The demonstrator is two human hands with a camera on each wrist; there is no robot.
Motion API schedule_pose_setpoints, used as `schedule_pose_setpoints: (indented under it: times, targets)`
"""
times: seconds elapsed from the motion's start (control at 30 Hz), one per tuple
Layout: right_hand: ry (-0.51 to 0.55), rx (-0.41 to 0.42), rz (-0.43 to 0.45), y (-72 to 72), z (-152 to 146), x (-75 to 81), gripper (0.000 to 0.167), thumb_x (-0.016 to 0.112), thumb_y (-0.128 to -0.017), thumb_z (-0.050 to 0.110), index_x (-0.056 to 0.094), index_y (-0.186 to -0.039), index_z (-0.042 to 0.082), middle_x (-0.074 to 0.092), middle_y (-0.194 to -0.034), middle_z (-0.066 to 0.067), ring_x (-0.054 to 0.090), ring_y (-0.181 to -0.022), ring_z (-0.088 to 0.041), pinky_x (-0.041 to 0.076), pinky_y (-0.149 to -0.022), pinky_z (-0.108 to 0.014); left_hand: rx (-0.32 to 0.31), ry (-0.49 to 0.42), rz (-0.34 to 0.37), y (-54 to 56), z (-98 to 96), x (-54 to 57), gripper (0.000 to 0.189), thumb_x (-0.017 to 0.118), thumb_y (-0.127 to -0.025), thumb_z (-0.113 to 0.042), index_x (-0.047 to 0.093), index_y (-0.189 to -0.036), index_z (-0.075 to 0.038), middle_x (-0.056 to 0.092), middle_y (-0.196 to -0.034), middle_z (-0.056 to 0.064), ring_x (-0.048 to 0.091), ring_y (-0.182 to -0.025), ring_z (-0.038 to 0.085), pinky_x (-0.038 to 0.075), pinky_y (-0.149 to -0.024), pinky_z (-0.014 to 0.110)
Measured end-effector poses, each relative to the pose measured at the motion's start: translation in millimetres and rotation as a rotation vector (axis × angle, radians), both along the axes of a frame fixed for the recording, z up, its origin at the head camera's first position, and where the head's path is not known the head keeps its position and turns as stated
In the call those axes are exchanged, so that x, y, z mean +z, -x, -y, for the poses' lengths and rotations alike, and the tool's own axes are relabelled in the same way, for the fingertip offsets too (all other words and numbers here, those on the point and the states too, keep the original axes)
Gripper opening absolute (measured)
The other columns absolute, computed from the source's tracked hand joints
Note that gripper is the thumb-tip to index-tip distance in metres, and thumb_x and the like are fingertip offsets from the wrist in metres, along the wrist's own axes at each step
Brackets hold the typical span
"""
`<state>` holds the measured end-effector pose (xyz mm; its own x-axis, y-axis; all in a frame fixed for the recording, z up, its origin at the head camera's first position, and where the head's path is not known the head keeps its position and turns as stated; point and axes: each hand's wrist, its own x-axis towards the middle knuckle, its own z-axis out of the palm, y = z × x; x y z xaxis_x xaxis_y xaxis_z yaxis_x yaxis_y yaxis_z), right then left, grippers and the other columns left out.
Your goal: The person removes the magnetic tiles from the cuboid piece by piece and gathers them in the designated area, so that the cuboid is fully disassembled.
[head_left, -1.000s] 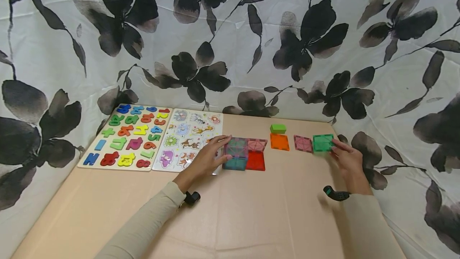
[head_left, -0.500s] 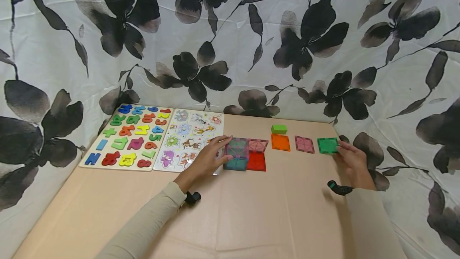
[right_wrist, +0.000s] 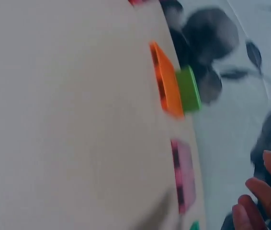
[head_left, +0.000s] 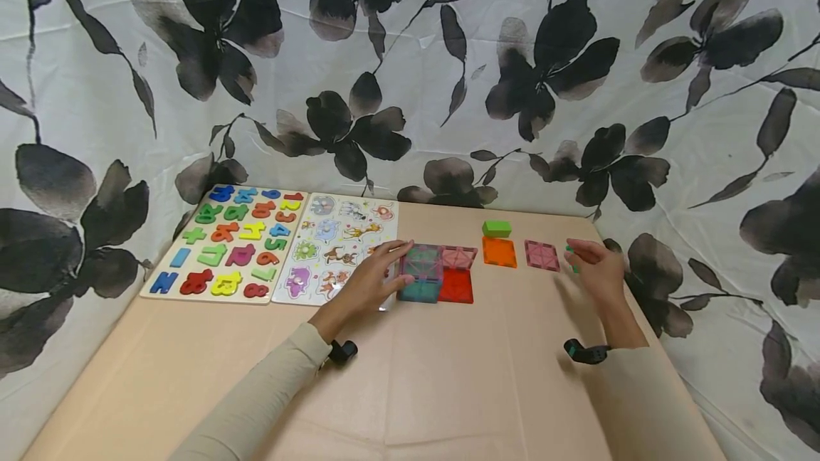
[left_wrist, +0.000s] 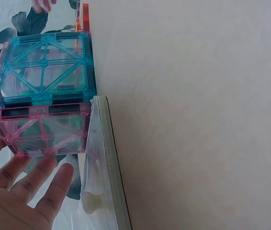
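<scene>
My left hand (head_left: 368,279) holds the side of a cube of see-through magnetic tiles. A teal tile (left_wrist: 30,72) and a pink tile (left_wrist: 44,134) form two of its faces, with fingers spread along the pink one. A red tile (head_left: 455,285) lies beside the cube, under a slanted pink tile (head_left: 458,257). At the right my right hand (head_left: 598,269) pinches a green tile (head_left: 574,269), mostly hidden behind the fingers. Left of that hand a loose pink tile (head_left: 542,255) lies on the table.
An orange tile (head_left: 499,252) lies before a lime-green block (head_left: 496,228). On the left are a board of coloured numbers (head_left: 238,267) and an animal sticker sheet (head_left: 320,251). A floral cloth (head_left: 448,91) hangs behind the beige table (head_left: 461,390).
My right hand has shifted left over the green tile; its broad face showed before, and now only slivers show. The left hand and the cube have not moved.
</scene>
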<state>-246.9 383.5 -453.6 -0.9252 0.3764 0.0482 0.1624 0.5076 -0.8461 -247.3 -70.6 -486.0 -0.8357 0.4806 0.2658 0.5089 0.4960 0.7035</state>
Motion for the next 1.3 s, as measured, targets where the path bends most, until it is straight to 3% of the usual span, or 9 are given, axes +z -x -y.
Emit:
schedule_pose_setpoints:
  times: [0.03, 0.13, 0.3, 0.37, 0.53, 0.63, 0.87, 1.13, 1.3]
  targets:
    - [-0.024, 0.052, -0.030, -1.3, 9.6, 0.9, 0.037, 0.068, -0.105, 0.014, 0.068, -0.142, 0.009, 0.066, -0.147, -0.017, 0.066, -0.125, -0.015, 0.051, -0.087, -0.004, 0.002, 0.004, -0.003, 0.0, 0.0, 0.3, 0.070, 0.072, -0.103, -0.029, 0.041, -0.165, -0.014, 0.043, -0.166, 0.017, 0.062, -0.129, 0.035, 0.059, -0.097, 0.050]
    - [-0.097, 0.190, -0.073, -1.3, 36.6, 1.0, 0.035, 0.071, -0.104, 0.014, 0.071, -0.139, 0.010, 0.068, -0.143, -0.018, 0.062, -0.132, -0.034, 0.054, -0.091, -0.010, 0.009, 0.017, -0.007, -0.1, -0.6, 1.5, 0.071, 0.072, -0.103, -0.029, 0.041, -0.165, -0.014, 0.043, -0.166, 0.017, 0.063, -0.126, 0.034, 0.058, -0.097, 0.048]
    - [-0.205, 0.373, -0.112, 2.4, 81.1, -1.1, 0.036, 0.078, -0.098, 0.015, 0.075, -0.133, 0.013, 0.069, -0.142, -0.015, 0.061, -0.133, -0.039, 0.055, -0.110, -0.050, 0.011, 0.014, -0.001, -1.5, -1.4, 2.7, 0.071, 0.072, -0.103, -0.029, 0.041, -0.165, -0.013, 0.043, -0.166, 0.017, 0.065, -0.122, 0.034, 0.059, -0.096, 0.049]
    - [-0.250, 0.440, -0.134, 4.9, 98.7, -1.1, 0.034, 0.081, -0.096, 0.012, 0.078, -0.129, 0.013, 0.069, -0.143, -0.013, 0.058, -0.136, -0.039, 0.051, -0.112, -0.058, 0.008, 0.004, 0.006, -1.8, -0.8, 2.6, 0.070, 0.072, -0.103, -0.029, 0.041, -0.165, -0.013, 0.043, -0.166, 0.017, 0.064, -0.123, 0.034, 0.059, -0.096, 0.050]
    - [-0.358, 0.581, -0.191, 14.0, 135.8, -1.4, 0.025, 0.083, -0.092, 0.007, 0.083, -0.116, 0.015, 0.072, -0.139, -0.010, 0.057, -0.137, -0.038, 0.042, -0.117, -0.065, 0.007, -0.009, 0.014, -2.2, 0.2, 2.9, 0.071, 0.073, -0.103, -0.027, 0.042, -0.165, -0.014, 0.042, -0.166, 0.017, 0.063, -0.127, 0.036, 0.059, -0.096, 0.052]
    - [-0.418, 0.627, -0.232, 20.7, 152.2, -2.1, 0.021, 0.082, -0.091, 0.002, 0.085, -0.109, 0.013, 0.077, -0.130, -0.010, 0.064, -0.128, -0.036, 0.046, -0.114, -0.062, 0.009, -0.007, 0.009, -1.9, 0.1, 2.6, 0.071, 0.073, -0.102, -0.028, 0.042, -0.165, -0.015, 0.042, -0.166, 0.017, 0.063, -0.125, 0.036, 0.059, -0.096, 0.052]
    - [-0.485, 0.627, -0.219, 28.7, 167.9, -2.6, 0.027, 0.071, -0.095, -0.008, 0.086, -0.101, 0.014, 0.081, -0.106, -0.005, 0.068, -0.101, -0.025, 0.061, -0.088, -0.043, 0.010, 0.005, -0.004, -1.1, -0.9, 2.5, 0.071, 0.073, -0.102, -0.028, 0.043, -0.164, -0.014, 0.043, -0.166, 0.017, 0.064, -0.122, 0.032, 0.060, -0.095, 0.050]
    - [-0.378, 0.599, -0.234, 26.7, 155.3, -5.5, 0.027, 0.070, -0.095, -0.011, 0.086, -0.100, 0.010, 0.080, -0.105, -0.007, 0.072, -0.102, -0.029, 0.064, -0.091, -0.048, 0.023, 0.021, -0.006, -1.1, -1.4, 0.8, 0.072, 0.073, -0.102, -0.031, 0.042, -0.165, -0.016, 0.043, -0.166, 0.015, 0.063, -0.124, 0.031, 0.058, -0.096, 0.047]
    - [-0.294, 0.459, -0.200, 23.2, 137.7, -7.2, 0.025, 0.075, -0.095, -0.005, 0.086, -0.106, 0.015, 0.079, -0.115, -0.008, 0.071, -0.108, -0.030, 0.064, -0.091, -0.040, 0.019, 0.000, 0.004, -0.7, -1.1, -0.4, 0.072, 0.073, -0.102, -0.030, 0.042, -0.165, -0.017, 0.042, -0.166, 0.016, 0.064, -0.125, 0.035, 0.059, -0.096, 0.050]
